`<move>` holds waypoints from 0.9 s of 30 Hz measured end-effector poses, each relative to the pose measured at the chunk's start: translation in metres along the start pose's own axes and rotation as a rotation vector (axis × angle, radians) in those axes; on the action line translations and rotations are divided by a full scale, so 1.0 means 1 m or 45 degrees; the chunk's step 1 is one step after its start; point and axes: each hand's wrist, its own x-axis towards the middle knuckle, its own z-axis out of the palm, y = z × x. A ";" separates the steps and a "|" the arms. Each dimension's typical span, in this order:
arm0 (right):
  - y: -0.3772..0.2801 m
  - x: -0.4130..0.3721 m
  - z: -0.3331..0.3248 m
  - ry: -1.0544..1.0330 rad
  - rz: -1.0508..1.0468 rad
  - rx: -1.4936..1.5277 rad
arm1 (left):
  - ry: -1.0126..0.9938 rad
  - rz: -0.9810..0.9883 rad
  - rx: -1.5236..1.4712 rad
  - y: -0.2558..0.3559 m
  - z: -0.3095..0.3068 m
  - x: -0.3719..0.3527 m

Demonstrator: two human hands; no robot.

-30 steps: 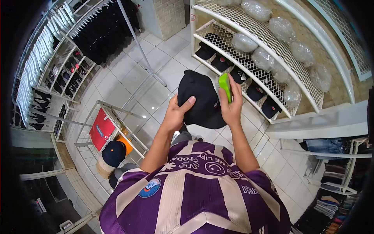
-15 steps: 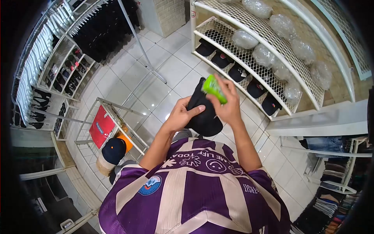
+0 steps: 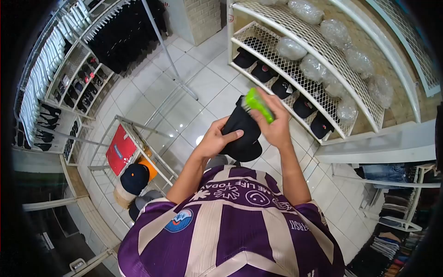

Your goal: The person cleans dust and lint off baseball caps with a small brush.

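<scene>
Black fabric shapes the cap (image 3: 242, 131), which sits near the middle of the head view, its rounded brim towards 5 o'clock. The left hand (image 3: 213, 139) grips it from 9 o'clock: the thumb lies flat on the near face, pointing to 2 o'clock, and the other fingers go behind the cap, where I cannot tell how they are set. The cap thus lies between that thumb and the hidden fingers.

The right hand (image 3: 275, 121), at 2 o'clock from the cap, pinches a bright green brush (image 3: 260, 106) between its thumb and its bent fingers, which are close together. The pale bristles face 9 o'clock, over the cap's upper edge; whether they touch it is unclear.

At 2 o'clock in the view, 5 dark caps (image 3: 303, 106) line a white mesh shelf (image 3: 277, 55), with plastic-wrapped bundles (image 3: 311, 67) above them. Towards 9 o'clock a red packet (image 3: 122, 151) leans on a white rack (image 3: 99, 169); a navy cap (image 3: 134, 179) with 1 orange dot is at 8 o'clock.
</scene>
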 end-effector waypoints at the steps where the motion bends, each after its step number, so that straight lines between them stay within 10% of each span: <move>1: -0.003 -0.002 0.005 -0.069 -0.053 -0.022 | -0.074 -0.021 0.008 0.001 -0.004 0.001; 23: 0.065 -0.012 0.010 -0.049 0.182 -0.240 | -0.073 -0.130 -0.137 0.005 -0.002 -0.008; 27: 0.016 -0.003 -0.003 0.192 0.140 0.255 | -0.012 -0.096 -0.172 0.005 -0.004 -0.006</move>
